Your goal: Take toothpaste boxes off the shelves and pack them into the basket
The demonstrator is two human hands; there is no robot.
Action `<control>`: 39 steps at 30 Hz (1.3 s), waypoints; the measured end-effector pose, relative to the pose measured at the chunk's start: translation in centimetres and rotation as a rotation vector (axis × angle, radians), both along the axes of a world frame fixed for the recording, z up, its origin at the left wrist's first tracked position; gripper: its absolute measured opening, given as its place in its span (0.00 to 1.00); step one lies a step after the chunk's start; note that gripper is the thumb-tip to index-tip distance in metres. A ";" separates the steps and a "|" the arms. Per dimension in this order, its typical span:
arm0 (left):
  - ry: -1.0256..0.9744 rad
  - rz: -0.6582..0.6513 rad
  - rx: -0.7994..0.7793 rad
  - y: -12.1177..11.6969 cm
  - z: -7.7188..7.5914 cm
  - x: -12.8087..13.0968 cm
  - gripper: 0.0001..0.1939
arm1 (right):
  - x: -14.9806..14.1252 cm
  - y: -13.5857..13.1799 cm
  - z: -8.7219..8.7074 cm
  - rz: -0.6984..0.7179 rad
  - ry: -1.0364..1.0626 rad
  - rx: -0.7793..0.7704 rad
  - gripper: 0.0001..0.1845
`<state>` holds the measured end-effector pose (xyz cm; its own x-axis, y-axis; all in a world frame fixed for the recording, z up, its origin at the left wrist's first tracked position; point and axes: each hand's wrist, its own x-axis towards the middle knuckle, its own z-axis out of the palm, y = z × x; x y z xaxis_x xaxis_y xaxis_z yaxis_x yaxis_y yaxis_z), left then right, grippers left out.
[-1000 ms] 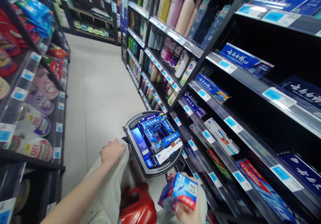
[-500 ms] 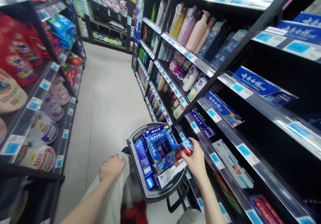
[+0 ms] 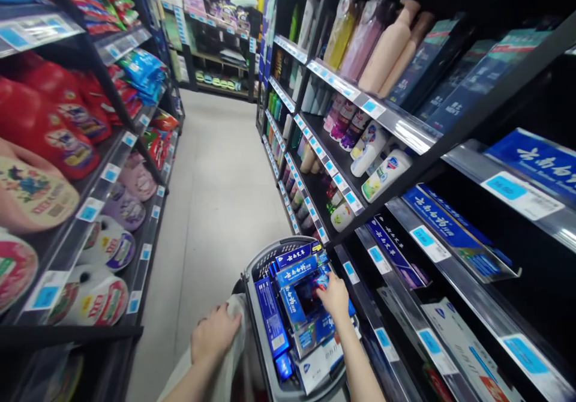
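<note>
My right hand [image 3: 333, 297] is closed on a red-and-blue toothpaste box [image 3: 321, 281], mostly covered by my fingers, inside the grey shopping basket [image 3: 257, 330]. Around it, blue toothpaste boxes [image 3: 293, 306] stand in a ring with a dark gap in the middle. A long blue box [image 3: 270, 315] lies along the basket's left side, and a white toothpaste box [image 3: 321, 363] lies at its near side. My left hand [image 3: 215, 332] rests on my knee in light trousers [image 3: 238, 324], fingers draped over the cloth and holding nothing.
Close on the right, dark shelves carry blue toothpaste boxes [image 3: 432, 219], white boxes [image 3: 468, 342] and pump bottles [image 3: 389, 48]. The left shelves hold red detergent bottles [image 3: 63, 132] and white jugs [image 3: 101, 297]. A pale floor [image 3: 216, 210] runs between them.
My right hand has moved the Colgate toothpaste box from the basket's right rim down and in among the blue boxes. My left hand stays on the knee, and the view has shifted slightly.
</note>
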<state>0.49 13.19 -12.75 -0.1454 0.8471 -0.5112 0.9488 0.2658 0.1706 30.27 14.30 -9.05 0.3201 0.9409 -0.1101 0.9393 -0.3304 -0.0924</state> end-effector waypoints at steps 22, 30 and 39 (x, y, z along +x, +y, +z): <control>-0.029 0.004 -0.031 0.3 0.7 -0.1 0.25 | 0.1 2.2 -5.3 -0.095 0.116 -0.005 0.27; -0.045 0.022 -0.039 0.3 1.0 0.1 0.26 | 0.3 1.4 -4.0 -0.098 0.163 0.002 0.36; -0.054 0.022 -0.046 0.3 0.6 0.0 0.26 | 2.7 -5.9 -0.2 -0.201 0.443 0.232 0.18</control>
